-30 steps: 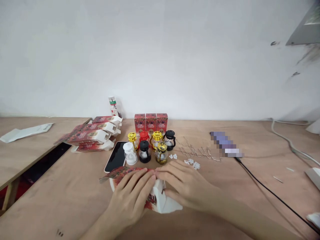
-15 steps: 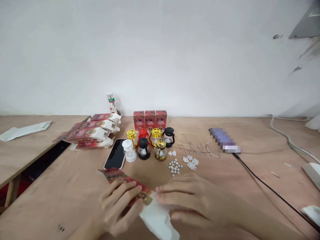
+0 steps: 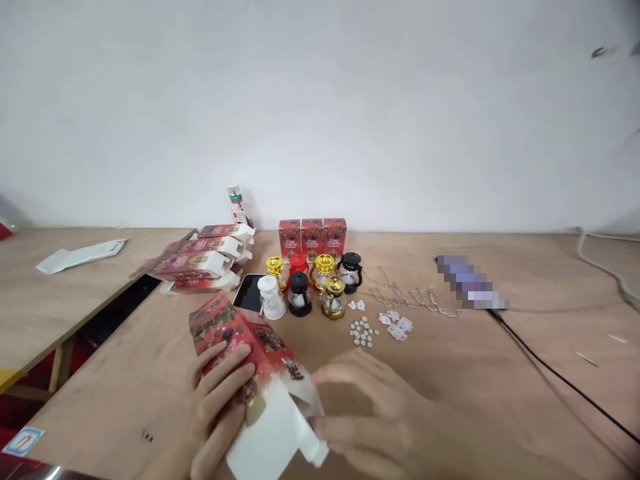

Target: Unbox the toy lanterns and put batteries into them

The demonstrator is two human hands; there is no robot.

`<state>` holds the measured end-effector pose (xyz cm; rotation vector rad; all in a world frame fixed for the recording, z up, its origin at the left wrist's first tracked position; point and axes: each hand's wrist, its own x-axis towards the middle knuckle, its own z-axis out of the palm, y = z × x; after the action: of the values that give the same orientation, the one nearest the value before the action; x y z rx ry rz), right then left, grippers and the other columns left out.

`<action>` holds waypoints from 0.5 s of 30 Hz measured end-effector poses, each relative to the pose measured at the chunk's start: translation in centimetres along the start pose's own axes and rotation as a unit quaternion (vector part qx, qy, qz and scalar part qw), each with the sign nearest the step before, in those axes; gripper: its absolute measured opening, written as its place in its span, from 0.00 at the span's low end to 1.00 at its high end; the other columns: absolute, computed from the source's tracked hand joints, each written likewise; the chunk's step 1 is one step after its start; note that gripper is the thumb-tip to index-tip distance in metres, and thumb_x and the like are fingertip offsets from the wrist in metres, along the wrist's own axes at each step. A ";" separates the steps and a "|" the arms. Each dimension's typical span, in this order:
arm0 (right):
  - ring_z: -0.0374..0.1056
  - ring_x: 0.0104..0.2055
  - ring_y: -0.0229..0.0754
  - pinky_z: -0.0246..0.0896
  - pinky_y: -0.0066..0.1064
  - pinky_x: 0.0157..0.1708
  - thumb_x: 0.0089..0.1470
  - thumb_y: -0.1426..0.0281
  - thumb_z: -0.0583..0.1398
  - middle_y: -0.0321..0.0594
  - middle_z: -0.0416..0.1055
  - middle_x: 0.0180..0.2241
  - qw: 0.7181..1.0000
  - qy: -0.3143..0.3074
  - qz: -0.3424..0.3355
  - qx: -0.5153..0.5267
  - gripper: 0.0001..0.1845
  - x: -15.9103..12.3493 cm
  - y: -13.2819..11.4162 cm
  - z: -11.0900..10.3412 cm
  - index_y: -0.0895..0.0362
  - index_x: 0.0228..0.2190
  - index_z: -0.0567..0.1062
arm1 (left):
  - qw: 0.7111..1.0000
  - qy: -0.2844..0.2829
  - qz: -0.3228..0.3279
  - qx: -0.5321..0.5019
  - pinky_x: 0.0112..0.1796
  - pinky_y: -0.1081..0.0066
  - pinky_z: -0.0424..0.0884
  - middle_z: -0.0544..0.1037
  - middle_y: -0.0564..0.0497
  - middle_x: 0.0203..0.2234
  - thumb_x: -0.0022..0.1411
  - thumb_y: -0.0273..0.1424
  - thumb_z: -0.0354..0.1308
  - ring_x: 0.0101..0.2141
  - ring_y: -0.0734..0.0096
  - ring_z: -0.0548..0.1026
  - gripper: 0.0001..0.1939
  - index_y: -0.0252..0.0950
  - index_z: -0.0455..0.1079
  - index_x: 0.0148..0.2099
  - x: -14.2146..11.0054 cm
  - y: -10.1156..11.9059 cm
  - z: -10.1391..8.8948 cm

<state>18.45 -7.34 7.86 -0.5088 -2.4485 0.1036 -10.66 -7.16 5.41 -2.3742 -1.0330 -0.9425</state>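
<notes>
A red printed carton with white end flaps (image 3: 270,387) is tilted over the near part of the table, squared out into a box with its flapped end towards me. Wrapped round its left side, my left hand (image 3: 220,400) is closed on it. My right hand (image 3: 375,413), a little blurred, is beside the white flaps with its fingers apart, the tips at the carton's edge. Beyond the carton stand several small lanterns: a white one (image 3: 271,299), black ones (image 3: 299,295), a red one (image 3: 299,265) and gold ones (image 3: 333,299).
Flattened red cartons (image 3: 195,263) are piled at left, near a small bottle (image 3: 237,205). Behind the lanterns stand three closed red boxes (image 3: 312,239). A phone (image 3: 249,293), button cells (image 3: 363,331), white tabs (image 3: 397,325), bent wires (image 3: 410,297) and a cabled device (image 3: 467,283) lie around.
The carton has gone from flat to an opened-out box and its printed end is raised. My right hand has come off its top to the flap edge. The view has turned slightly left.
</notes>
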 end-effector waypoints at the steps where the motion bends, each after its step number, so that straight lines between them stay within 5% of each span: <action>1: 0.65 0.46 0.44 0.65 0.38 0.44 0.52 0.75 0.57 0.43 0.68 0.47 1.000 0.000 -0.008 -0.002 0.14 0.2 -0.1 0.4 0.50 0.42 0.70 | 1.000 0.011 0.008 -0.011 0.41 0.58 0.74 0.79 0.50 0.40 0.62 0.26 0.51 0.42 0.63 0.77 0.21 0.49 0.62 0.56 0.6 0.3 0.5; 5: 0.62 0.49 0.52 0.63 0.48 0.45 0.48 0.75 0.56 0.53 0.61 0.52 0.999 0.007 0.037 -0.035 0.16 0.8 -0.1 1.1 0.56 0.41 0.70 | 0.994 0.083 0.034 -0.062 0.43 0.58 0.72 0.78 0.44 0.42 0.65 0.23 0.47 0.46 0.62 0.75 0.21 0.42 0.55 0.59 2.4 1.1 2.8; 10: 0.54 0.60 0.50 0.58 0.46 0.54 0.52 0.74 0.55 0.53 0.54 0.57 0.974 -0.038 0.180 0.129 0.22 1.2 0.0 0.5 0.56 0.50 0.65 | 0.995 0.028 0.089 -0.021 0.36 0.65 0.71 0.79 0.44 0.35 0.63 0.39 0.54 0.36 0.62 0.76 0.18 0.33 0.63 0.50 3.6 1.2 3.5; 15: 0.48 0.64 0.48 0.51 0.45 0.58 0.54 0.71 0.58 0.48 0.53 0.59 0.936 -0.013 0.224 0.271 0.11 1.4 -0.2 0.3 0.54 0.41 0.72 | 0.996 0.010 0.086 0.029 0.33 0.68 0.69 0.79 0.45 0.35 0.64 0.38 0.52 0.33 0.66 0.76 0.15 0.32 0.64 0.47 5.1 1.0 3.0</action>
<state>17.18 -6.97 8.51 -0.7931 -2.1486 0.9479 -6.08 -3.64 6.82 -2.3565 -0.8229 -0.8603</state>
